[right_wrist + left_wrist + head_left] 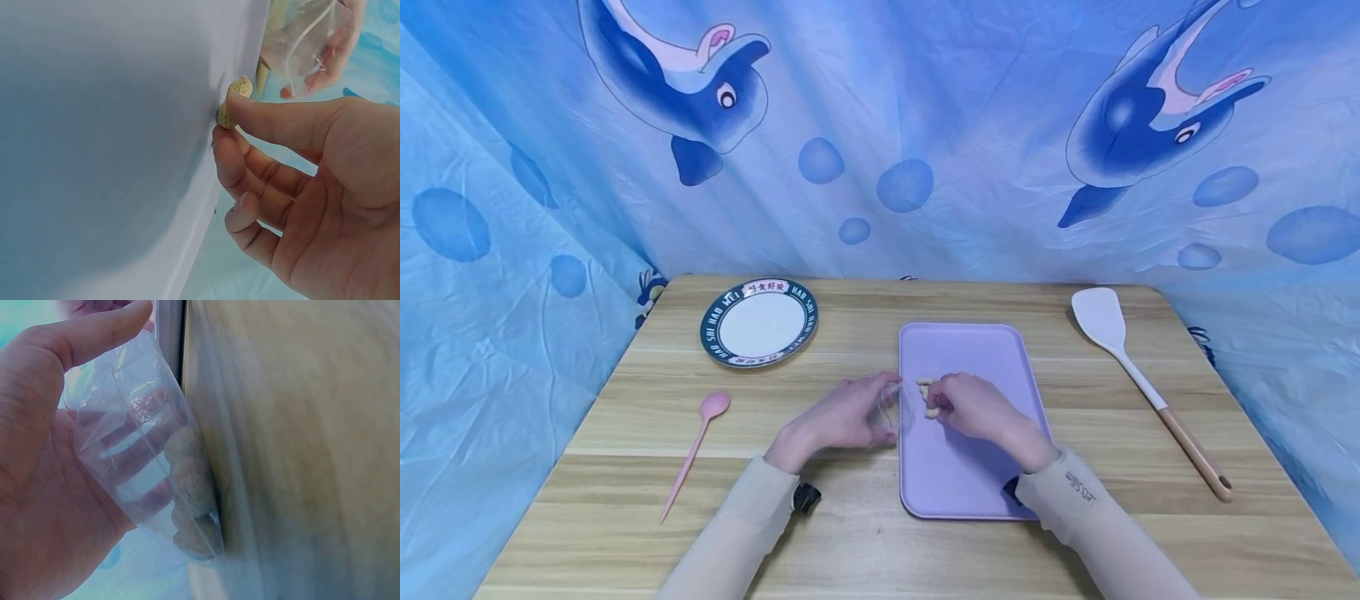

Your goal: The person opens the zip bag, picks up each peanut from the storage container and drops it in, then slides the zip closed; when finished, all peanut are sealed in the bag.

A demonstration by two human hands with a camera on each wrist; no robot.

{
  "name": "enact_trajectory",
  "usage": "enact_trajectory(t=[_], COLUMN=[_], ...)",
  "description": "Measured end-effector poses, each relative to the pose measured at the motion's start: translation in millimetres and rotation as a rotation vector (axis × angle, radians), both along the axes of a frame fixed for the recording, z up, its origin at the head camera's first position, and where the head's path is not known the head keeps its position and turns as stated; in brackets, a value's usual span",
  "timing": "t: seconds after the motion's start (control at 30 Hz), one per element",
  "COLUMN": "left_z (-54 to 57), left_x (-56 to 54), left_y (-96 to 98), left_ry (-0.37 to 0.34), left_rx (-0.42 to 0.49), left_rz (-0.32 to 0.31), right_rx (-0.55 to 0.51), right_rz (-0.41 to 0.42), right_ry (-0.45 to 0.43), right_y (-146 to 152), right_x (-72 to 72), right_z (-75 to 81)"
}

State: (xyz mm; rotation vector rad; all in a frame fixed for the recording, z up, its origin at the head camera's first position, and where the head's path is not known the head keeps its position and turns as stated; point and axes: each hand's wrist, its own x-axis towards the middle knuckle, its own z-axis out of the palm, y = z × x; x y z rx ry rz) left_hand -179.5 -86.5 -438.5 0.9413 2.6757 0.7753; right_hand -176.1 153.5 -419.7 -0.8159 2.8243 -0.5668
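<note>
My left hand (848, 415) grips a clear plastic bag (125, 434) at the left edge of the purple tray (958, 350). Its thumb lies along one side of the bag and its fingers show through the other. Several peanuts (190, 484) lie inside, against the side nearest the wooden surface. Over the tray, my right hand (976, 406) pinches a peanut (241, 87) between thumb and fingertips. Beside these fingertips a few peanuts (923, 382) lie on the tray near its left edge, partly hidden by the hand.
On the wooden table (842, 542), a round plate with a dark patterned rim (709, 337) stands at the back left. A pink spoon (688, 457) lies in front of it. To the tray's right lies a white spatula with a wooden handle (1195, 452). A blue dolphin curtain (985, 108) hangs behind.
</note>
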Motion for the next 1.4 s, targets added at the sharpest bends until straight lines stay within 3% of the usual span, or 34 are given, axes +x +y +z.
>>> enact_trajectory(t=[0.47,0.73,0.93,1.4], left_z=[-0.1,-0.2,0.8,1.1], left_x=[-0.4,-0.7,0.8,1.0], left_y=[-0.5,0.1,0.0,-0.6], left_ry=[0.000,0.009,0.003,0.005], left_rx=[-0.005,-0.012,-0.009,0.008], left_rz=[-0.003,-0.005,-0.001,-0.006], right_rx=[-0.099,-0.106,-0.131,-0.149], right_rz=[-0.016,-0.004,0.036,0.039], right_ry=[0.019,0.074,0.136,0.159], right_y=[-2,-12,-24,-40], right_x=[4.9,8.7,11.7,17.4], right_z=[21.1,28.9,29.6,25.6])
